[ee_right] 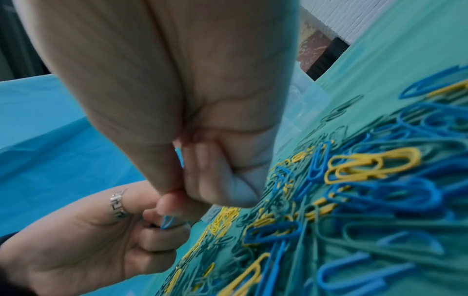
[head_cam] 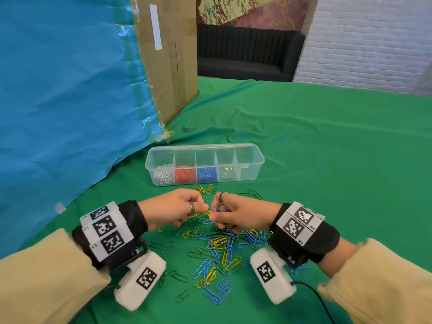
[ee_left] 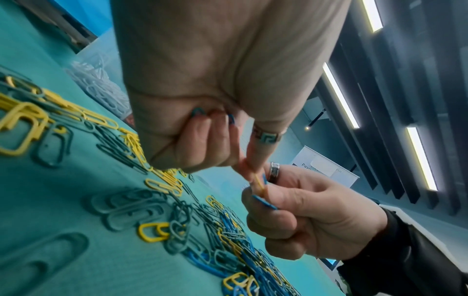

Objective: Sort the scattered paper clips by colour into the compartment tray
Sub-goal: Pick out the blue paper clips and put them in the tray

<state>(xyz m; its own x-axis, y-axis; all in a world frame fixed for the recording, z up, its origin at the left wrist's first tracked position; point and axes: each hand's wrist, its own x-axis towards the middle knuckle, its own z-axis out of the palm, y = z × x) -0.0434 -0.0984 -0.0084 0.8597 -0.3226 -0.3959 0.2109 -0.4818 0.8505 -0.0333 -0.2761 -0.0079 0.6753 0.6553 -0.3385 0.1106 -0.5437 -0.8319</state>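
A loose pile of blue, yellow and green paper clips lies on the green cloth in front of me. Just above its far edge my two hands meet. My left hand pinches a yellow clip at its fingertips, and the ends of other clips show under its curled fingers. My right hand pinches a blue clip that crosses the yellow one. The clear compartment tray stands beyond the hands, with white clips, red clips and blue clips in its left three compartments.
A tall cardboard box with blue sheeting stands at the back left, close to the tray's left end. Green cloth covers the table to the right. A black cable trails from the right wrist camera.
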